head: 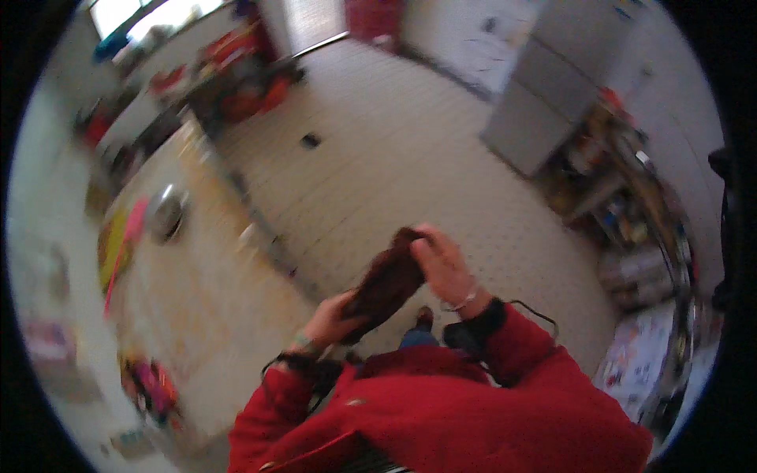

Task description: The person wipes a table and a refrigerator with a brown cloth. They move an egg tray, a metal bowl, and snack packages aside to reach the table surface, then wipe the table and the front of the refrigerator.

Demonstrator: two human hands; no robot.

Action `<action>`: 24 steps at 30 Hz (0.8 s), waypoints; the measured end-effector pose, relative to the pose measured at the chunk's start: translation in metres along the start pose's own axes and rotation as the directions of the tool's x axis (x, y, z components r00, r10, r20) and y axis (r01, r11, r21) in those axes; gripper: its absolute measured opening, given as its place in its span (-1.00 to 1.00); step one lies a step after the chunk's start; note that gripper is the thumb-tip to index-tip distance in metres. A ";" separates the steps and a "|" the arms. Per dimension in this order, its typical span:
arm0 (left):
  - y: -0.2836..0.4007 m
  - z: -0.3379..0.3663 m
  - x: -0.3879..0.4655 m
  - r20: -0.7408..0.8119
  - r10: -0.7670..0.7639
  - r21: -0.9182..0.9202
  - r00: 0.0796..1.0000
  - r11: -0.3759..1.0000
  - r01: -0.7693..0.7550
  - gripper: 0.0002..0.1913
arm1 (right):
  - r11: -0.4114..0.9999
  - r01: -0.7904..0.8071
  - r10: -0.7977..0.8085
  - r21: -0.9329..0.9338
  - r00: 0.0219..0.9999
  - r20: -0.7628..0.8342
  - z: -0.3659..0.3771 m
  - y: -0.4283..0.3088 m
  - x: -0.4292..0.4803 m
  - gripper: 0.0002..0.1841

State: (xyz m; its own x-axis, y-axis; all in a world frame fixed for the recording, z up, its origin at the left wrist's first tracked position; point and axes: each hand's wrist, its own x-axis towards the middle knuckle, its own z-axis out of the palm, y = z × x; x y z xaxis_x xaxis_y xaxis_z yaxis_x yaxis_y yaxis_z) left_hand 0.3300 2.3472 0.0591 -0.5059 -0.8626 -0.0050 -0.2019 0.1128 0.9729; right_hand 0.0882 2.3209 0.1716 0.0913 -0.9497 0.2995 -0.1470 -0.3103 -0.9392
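A dark brown, soft-looking item, perhaps folded cloth (387, 284), stretches between my two hands in front of my red coat. My left hand (331, 322) grips its lower left end. The upper right end is held by my right hand (443, 266), thumb on the near face and fingers partly hidden behind it. To the left stands a table (219, 307) with a round metal bowl (167, 213) and a pink long-handled item (127, 242) on it. Blur hides the fine detail of the brown item.
A small dark object (310, 140) lies on the tiled floor (378, 159). At the right are a grey cabinet (544, 100) and cluttered shelves (621, 219). Colourful items (151, 387) sit at the table's near left. Red and orange things (254, 100) are heaped at the upper left.
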 end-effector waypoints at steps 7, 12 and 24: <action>0.043 0.027 0.106 -0.210 0.114 0.008 0.971 0.993 -0.115 -0.76 | 0.993 0.016 -0.017 -0.115 1.000 -0.005 -0.142 0.001 0.037 -0.79; 0.130 0.046 0.190 -0.296 0.172 -0.014 0.939 0.983 -0.184 -0.74 | 0.978 0.052 -0.080 -0.200 0.988 -0.132 -0.239 -0.001 0.060 -0.75; 0.154 0.074 0.399 0.055 0.281 0.485 0.958 0.831 -0.272 -0.71 | 0.963 -0.263 0.264 0.059 0.878 -0.400 -0.387 0.087 0.091 -0.69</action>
State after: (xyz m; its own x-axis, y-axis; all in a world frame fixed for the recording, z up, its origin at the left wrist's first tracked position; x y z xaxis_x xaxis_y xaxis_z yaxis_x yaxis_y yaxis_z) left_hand 0.0349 2.0573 0.1894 -0.5879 -0.7675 0.2554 -0.4370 0.5671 0.6982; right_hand -0.2973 2.1908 0.1818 -0.3526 -0.9322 0.0821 -0.1073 -0.0469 -0.9931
